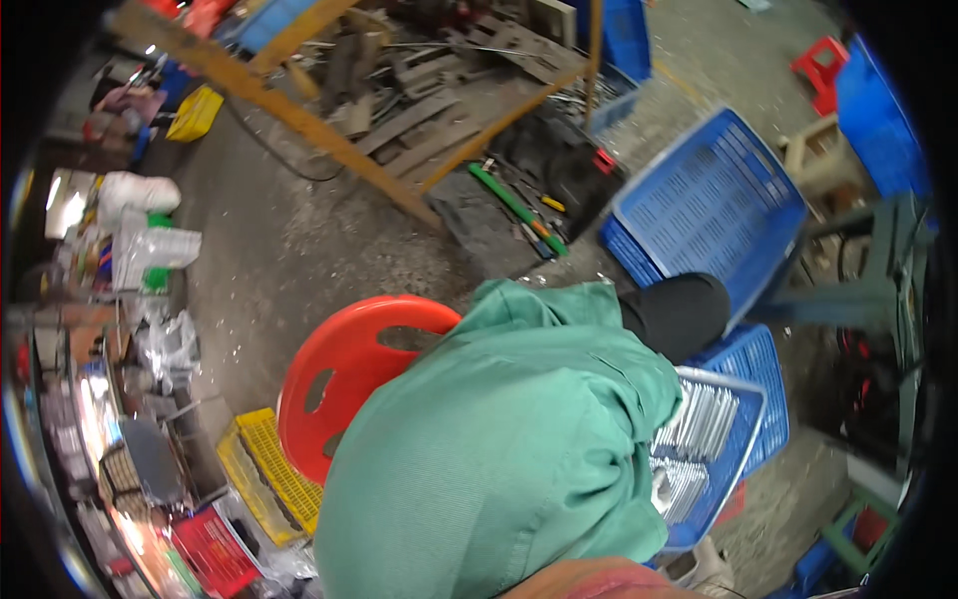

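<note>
Neatly rowed silvery pcs (707,419) in blue crate (739,463), nr green cloth (499,439).

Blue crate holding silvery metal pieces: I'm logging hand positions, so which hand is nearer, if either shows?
Left or right can't be settled: neither the left hand nor the right hand is visible. The blue crate shows just right of the green garment, which partly hides it.

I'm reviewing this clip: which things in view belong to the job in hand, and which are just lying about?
Probably part of the job (no hand shows, so judged by nearness to the green garment):
silvery metal pieces
blue crate holding them

Probably just lying about:
long green tool
yellow crate
small red stool, upper right
</note>
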`<state>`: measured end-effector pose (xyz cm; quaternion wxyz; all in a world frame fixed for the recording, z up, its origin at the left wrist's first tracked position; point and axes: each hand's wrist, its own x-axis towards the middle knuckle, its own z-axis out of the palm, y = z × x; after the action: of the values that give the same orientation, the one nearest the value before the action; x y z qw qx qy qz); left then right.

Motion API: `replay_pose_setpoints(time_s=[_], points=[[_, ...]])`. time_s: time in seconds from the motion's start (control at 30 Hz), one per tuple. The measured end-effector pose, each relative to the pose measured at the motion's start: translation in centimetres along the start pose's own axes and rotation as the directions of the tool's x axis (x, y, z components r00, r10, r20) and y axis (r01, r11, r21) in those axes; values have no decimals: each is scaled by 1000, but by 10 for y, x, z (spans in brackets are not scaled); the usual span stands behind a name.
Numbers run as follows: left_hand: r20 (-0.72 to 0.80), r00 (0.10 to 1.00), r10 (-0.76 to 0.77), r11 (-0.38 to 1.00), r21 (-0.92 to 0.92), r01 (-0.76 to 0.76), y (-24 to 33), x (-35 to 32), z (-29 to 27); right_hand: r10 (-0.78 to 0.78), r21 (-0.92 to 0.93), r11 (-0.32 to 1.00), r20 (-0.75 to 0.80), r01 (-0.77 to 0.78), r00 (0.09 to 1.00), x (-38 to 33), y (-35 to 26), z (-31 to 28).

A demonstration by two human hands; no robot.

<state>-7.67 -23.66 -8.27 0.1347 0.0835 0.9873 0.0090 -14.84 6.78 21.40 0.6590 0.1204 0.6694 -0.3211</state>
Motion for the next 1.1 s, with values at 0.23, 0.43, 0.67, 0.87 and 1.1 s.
replay_pose_setpoints(time_s=[0.23, 0.43, 0.67, 0.87, 1.1], points=[[605, 789, -109, 979, -72, 190, 87, 109, -107, -688, -576, 722, -536, 383, 490, 197, 73, 10], [-382, 901, 203, 908, -272, -320, 88, -12, -75, -629, -379, 777, -443, 502, 639, 297, 64, 77], [-368, 927, 67, 685, -659, -311, 56, -61, -123, -557, -69, 733, -632, 677, 539, 260, 114, 71], [-450, 887, 103, 870, -392, -300, 22, -56, -156, -534, -198, 678, -794, 708, 290, 206, 97, 92], [-207, 977, -57, 428, -889, -163, 44, -55, -177, -170, 382, 757, -668, 530, 725, 150, 84, 118]])
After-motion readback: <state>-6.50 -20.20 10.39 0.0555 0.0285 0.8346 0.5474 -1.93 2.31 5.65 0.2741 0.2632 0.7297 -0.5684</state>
